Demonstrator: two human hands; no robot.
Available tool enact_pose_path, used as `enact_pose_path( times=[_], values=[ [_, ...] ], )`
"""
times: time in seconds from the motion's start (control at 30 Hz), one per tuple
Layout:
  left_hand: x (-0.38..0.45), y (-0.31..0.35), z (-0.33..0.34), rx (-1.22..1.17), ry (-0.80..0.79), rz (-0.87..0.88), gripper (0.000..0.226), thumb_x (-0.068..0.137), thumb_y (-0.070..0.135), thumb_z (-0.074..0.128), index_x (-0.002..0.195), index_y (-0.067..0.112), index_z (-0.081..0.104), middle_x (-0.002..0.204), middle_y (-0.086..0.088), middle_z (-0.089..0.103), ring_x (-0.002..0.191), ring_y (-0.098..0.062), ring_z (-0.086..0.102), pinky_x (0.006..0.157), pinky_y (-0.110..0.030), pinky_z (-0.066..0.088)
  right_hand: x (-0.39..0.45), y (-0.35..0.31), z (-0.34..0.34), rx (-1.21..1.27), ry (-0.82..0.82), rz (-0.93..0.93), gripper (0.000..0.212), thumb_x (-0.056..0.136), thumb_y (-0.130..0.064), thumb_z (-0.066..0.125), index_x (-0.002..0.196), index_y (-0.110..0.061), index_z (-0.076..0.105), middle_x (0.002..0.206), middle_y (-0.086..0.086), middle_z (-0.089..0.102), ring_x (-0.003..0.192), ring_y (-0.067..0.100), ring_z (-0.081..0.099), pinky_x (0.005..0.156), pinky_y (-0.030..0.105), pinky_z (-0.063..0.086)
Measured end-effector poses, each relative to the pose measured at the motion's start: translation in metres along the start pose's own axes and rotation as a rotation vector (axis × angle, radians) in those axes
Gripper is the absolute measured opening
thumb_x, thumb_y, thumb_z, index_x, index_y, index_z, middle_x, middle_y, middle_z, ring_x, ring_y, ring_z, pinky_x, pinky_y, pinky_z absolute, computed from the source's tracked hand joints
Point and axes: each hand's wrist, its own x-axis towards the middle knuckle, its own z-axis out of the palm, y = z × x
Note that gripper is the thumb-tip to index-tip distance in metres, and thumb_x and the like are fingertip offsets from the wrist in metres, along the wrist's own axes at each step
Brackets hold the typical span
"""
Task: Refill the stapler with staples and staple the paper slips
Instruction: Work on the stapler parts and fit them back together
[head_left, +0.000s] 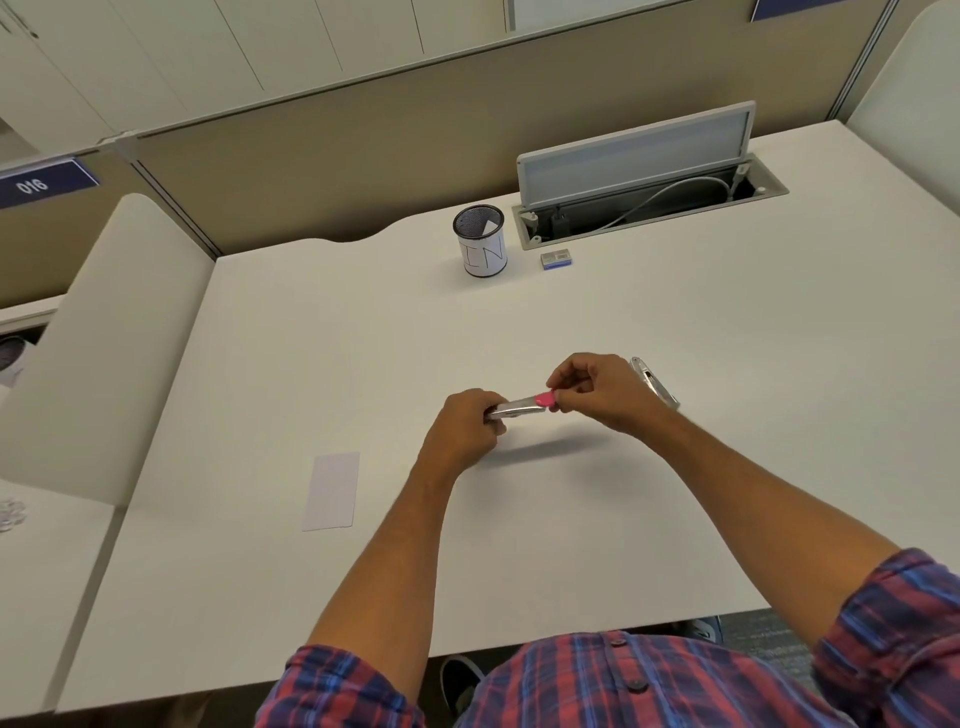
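I hold the stapler (519, 407) above the middle of the white desk (675, 332), its metal body lying roughly level between my two hands. My left hand (462, 426) has its fingers curled round the left end of the metal body. My right hand (597, 392) pinches the pink end piece (545, 399) between thumb and fingertips, the other fingers bent. Just behind my right hand a second shiny metal part (653, 382) shows; whether it belongs to the stapler or lies on the desk I cannot tell. A white paper slip (332, 491) lies flat on the desk to my left, well apart from my hands. At the far side stand a mesh pen cup (480, 241) with a paper label and, near it, a small box of staples (556, 259) beside the open cable hatch (649, 192).
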Motion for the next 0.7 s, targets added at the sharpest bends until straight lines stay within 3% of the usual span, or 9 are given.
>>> enact_pose_path(
  times=[0.13, 0.23, 0.3, 0.37, 0.43, 0.57, 0.7],
  values=[
    [-0.003, 0.000, 0.011, 0.358, -0.071, 0.069, 0.025, 0.088, 0.004, 0.056, 0.104, 0.015, 0.072, 0.095, -0.005, 0.066, 0.090, -0.026, 0.062, 0.073, -0.040, 0.053, -0.005, 0.017, 0.008, -0.306, -0.215, -0.027, 0.038, 0.081, -0.005, 0.069, 0.116, -0.020, 0.071, 0.095, -0.002, 0.073, 0.089, 0.015, 0.070, 0.086, 0.028, 0.055],
    [-0.004, 0.003, 0.017, 0.477, -0.095, 0.113, 0.022, 0.090, 0.009, 0.056, 0.107, 0.014, 0.069, 0.101, -0.005, 0.067, 0.096, -0.028, 0.062, 0.074, -0.041, 0.053, -0.005, 0.028, 0.017, -0.596, -0.255, -0.161, 0.027, 0.089, -0.016, 0.072, 0.115, -0.020, 0.072, 0.102, 0.002, 0.066, 0.093, 0.019, 0.063, 0.085, 0.032, 0.051],
    [-0.003, 0.003, 0.019, 0.452, -0.072, 0.115, 0.022, 0.091, 0.012, 0.059, 0.111, 0.014, 0.068, 0.104, -0.005, 0.068, 0.097, -0.027, 0.062, 0.076, -0.041, 0.053, -0.005, 0.030, 0.020, -0.675, -0.152, -0.209, 0.019, 0.093, -0.021, 0.068, 0.111, -0.020, 0.073, 0.106, 0.001, 0.064, 0.093, 0.021, 0.062, 0.080, 0.038, 0.052],
    [-0.004, 0.003, 0.020, 0.474, -0.076, 0.111, 0.016, 0.092, 0.014, 0.059, 0.105, 0.013, 0.069, 0.099, -0.005, 0.066, 0.094, -0.027, 0.062, 0.069, -0.036, 0.048, -0.005, 0.030, 0.022, -0.775, -0.095, -0.256, 0.016, 0.096, -0.022, 0.065, 0.110, -0.019, 0.072, 0.108, 0.000, 0.061, 0.091, 0.022, 0.061, 0.072, 0.037, 0.050],
    [-0.003, 0.003, 0.021, 0.499, -0.093, 0.113, 0.014, 0.092, 0.019, 0.062, 0.102, 0.014, 0.070, 0.096, -0.004, 0.064, 0.092, -0.026, 0.061, 0.065, -0.034, 0.045, -0.005, 0.032, 0.024, -0.919, -0.137, -0.298, 0.015, 0.098, -0.022, 0.059, 0.108, -0.017, 0.069, 0.107, 0.001, 0.060, 0.092, 0.024, 0.061, 0.067, 0.035, 0.047],
    [-0.001, 0.002, 0.018, 0.377, -0.071, 0.082, 0.021, 0.089, 0.020, 0.066, 0.109, 0.016, 0.070, 0.101, -0.002, 0.069, 0.094, -0.024, 0.063, 0.074, -0.038, 0.054, -0.004, 0.032, 0.022, -1.024, -0.163, -0.304, 0.016, 0.100, -0.023, 0.054, 0.107, -0.016, 0.066, 0.109, 0.001, 0.059, 0.096, 0.024, 0.058, 0.070, 0.038, 0.050],
    [-0.003, -0.002, 0.017, 0.134, -0.030, 0.039, 0.018, 0.087, 0.015, 0.066, 0.103, 0.019, 0.073, 0.087, 0.003, 0.071, 0.080, -0.017, 0.063, 0.068, -0.035, 0.052, -0.002, 0.031, 0.018, -0.876, -0.142, -0.300, 0.013, 0.098, -0.024, 0.057, 0.105, -0.017, 0.065, 0.107, -0.001, 0.058, 0.095, 0.021, 0.057, 0.073, 0.036, 0.049]
  ],
)
